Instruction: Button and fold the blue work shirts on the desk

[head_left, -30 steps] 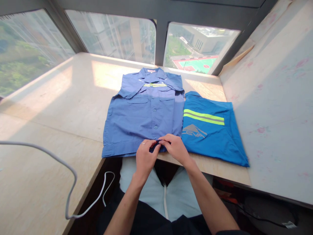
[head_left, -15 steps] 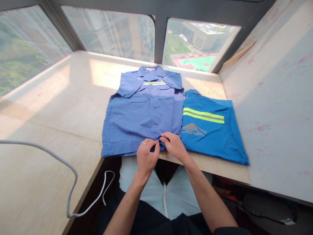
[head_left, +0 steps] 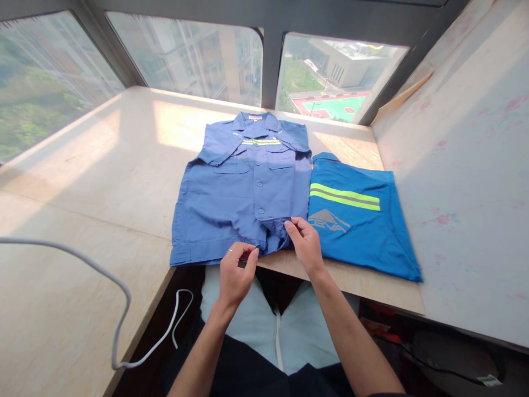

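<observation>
A blue short-sleeved work shirt [head_left: 219,204] lies face up with its collar toward the window. Buttons run down its front, and a yellow reflective stripe crosses the chest. My left hand [head_left: 238,270], with a ring on one finger, pinches the shirt's lower front edge near the hem. My right hand [head_left: 303,242] pinches the other front edge, lifted and folded back a little. Between the two hands the bottom of the front gapes apart. Just right of it lies a brighter blue folded garment [head_left: 355,242] with a yellow-grey stripe and a grey logo.
Both garments rest on a pale windowsill ledge [head_left: 82,182]. A white cable [head_left: 124,292] loops over its left edge. Windows [head_left: 185,60] stand behind, and a flower-patterned wall [head_left: 467,193] rises at the right. My legs are below the front edge.
My hands have moved apart, the left one down and leftward, the right one slightly rightward. The shirt's front edges, held together earlier, are now spread at the bottom.
</observation>
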`<state>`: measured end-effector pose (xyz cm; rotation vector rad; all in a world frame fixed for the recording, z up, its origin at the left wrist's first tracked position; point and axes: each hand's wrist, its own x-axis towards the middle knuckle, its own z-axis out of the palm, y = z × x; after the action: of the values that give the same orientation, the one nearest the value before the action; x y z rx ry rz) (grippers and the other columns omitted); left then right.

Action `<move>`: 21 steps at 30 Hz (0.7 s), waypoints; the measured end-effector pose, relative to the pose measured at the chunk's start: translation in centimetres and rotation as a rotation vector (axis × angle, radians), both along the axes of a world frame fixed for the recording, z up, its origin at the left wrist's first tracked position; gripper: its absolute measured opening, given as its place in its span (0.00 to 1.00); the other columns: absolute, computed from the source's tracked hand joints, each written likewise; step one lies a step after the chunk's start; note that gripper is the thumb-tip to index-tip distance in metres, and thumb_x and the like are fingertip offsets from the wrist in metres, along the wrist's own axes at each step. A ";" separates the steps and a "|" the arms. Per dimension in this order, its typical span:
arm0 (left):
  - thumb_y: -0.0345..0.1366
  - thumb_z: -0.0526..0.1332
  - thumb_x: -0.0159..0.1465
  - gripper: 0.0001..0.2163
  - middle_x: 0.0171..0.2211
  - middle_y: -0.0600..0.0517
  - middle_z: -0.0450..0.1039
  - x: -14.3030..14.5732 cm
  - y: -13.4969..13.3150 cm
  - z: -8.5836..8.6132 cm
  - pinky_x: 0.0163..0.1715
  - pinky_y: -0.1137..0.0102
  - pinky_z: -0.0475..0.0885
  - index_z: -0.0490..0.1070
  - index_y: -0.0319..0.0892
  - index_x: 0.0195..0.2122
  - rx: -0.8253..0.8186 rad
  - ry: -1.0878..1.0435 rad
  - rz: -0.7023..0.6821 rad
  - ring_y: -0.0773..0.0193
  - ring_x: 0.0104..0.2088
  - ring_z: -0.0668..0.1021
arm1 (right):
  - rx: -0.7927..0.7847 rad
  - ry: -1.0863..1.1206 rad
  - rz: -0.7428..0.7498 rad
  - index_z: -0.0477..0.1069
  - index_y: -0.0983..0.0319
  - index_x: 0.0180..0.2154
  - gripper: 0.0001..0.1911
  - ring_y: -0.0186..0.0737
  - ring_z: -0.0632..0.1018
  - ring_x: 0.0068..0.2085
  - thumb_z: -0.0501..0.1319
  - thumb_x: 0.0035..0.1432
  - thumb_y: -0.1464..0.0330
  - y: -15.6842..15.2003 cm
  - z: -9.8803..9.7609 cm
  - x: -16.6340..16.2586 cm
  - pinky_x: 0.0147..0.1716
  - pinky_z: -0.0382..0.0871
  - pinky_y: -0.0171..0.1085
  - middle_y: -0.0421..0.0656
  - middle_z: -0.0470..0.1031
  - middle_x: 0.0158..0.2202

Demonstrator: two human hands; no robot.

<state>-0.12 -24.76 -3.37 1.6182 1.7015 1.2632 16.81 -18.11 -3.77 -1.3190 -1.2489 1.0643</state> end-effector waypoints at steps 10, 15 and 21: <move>0.34 0.59 0.64 0.08 0.27 0.54 0.69 -2.8 -0.6 2.2 0.33 0.71 0.68 0.66 0.43 0.27 -0.078 0.152 -0.063 0.66 0.30 0.72 | -0.139 0.254 -0.213 0.74 0.61 0.35 0.14 0.33 0.67 0.28 0.66 0.54 0.57 -0.7 1.0 0.9 0.29 0.62 0.33 0.37 0.70 0.29; 0.37 0.60 0.64 0.09 0.28 0.53 0.68 -2.1 1.3 2.9 0.34 0.69 0.69 0.65 0.44 0.27 0.046 0.146 0.005 0.64 0.31 0.72 | -0.042 0.002 -0.196 0.72 0.62 0.46 0.16 0.39 0.73 0.36 0.62 0.58 0.62 -0.8 1.3 1.1 0.36 0.69 0.37 0.43 0.74 0.36; 0.37 0.64 0.60 0.12 0.45 0.44 0.75 -0.5 5.6 0.6 0.48 0.59 0.70 0.73 0.43 0.46 0.033 0.362 -0.016 0.52 0.47 0.75 | 0.395 -0.636 -0.095 0.70 0.59 0.54 0.22 0.49 0.71 0.54 0.53 0.60 0.75 -1.0 2.9 0.5 0.54 0.67 0.51 0.52 0.71 0.52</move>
<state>-0.58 -19.15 -2.77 1.9703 1.8768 1.0414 17.30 -19.06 -0.89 -1.4271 -1.7315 0.2924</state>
